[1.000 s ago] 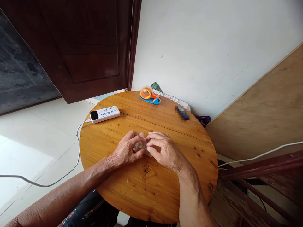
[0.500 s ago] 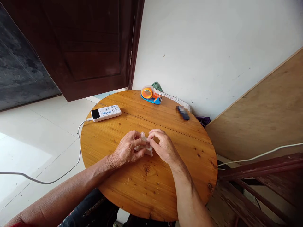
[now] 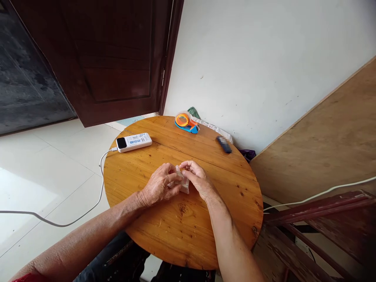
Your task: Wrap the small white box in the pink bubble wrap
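Observation:
A small whitish packet in clear plastic [image 3: 185,185] rests on the round wooden table [image 3: 182,231], between my two hands. My left hand [image 3: 163,182] closes on it from the left, fingers bent over its side. From the right, my right hand [image 3: 195,175] reaches over its upper edge, thumb and forefinger pinched together at the clear plastic. Fingers cover much of the packet, so its contents cannot be made out.
A white power bank-like device [image 3: 134,142] with a cable [image 3: 101,172] lies at the left. An orange and blue tape dispenser [image 3: 187,122] stands at the far edge, with a blurred dark object [image 3: 223,144] to its right. A white wall [image 3: 249,58] rises behind.
My right hand has shifted slightly left and up along the packet's upper edge. My left hand keeps its hold. The whole view has turned a little.

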Action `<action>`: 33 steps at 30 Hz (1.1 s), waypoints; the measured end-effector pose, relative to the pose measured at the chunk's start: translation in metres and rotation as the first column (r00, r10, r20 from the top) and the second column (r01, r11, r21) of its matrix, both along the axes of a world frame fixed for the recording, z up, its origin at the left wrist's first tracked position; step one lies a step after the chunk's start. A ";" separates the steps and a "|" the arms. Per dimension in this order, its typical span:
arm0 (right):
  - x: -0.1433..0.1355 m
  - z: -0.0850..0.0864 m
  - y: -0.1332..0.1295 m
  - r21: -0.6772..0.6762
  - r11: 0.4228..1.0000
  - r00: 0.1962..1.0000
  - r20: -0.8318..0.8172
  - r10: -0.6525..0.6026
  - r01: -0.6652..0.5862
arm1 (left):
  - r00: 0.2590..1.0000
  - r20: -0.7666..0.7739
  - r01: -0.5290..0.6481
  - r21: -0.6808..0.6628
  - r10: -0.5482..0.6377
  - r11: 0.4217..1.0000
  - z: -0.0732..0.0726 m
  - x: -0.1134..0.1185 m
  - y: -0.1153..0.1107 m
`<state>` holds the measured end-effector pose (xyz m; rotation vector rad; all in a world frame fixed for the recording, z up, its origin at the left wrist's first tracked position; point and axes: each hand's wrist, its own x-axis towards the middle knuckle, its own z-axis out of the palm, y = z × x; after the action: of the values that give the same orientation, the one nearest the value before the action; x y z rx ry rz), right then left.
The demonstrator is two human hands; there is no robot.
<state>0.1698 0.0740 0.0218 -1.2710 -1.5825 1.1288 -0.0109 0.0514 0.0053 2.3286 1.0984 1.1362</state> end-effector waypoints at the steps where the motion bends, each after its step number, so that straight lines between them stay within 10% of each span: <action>1: 0.002 0.000 -0.001 -0.025 0.999 1.000 0.005 0.022 -0.022 | 1.000 0.007 0.003 -0.005 -0.003 1.000 0.000 0.000 0.000; 14: 0.031 0.018 -0.002 -0.017 0.999 0.983 -0.180 0.024 -0.028 | 0.934 0.356 0.051 -0.179 0.016 0.983 0.012 -0.013 0.004; 24: 0.039 0.033 -0.011 0.056 0.944 0.932 0.185 0.311 -0.326 | 0.925 0.354 -0.016 -0.331 0.139 0.944 0.008 -0.011 0.010; 33: 0.019 0.028 -0.015 0.176 0.935 0.915 0.326 0.240 -0.308 | 0.948 0.311 0.036 -0.335 0.074 0.941 0.006 -0.009 0.007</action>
<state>0.1884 0.0593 0.0496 -1.1296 -2.1079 0.9175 -0.0200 0.0589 0.0115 1.8012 1.0954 1.1746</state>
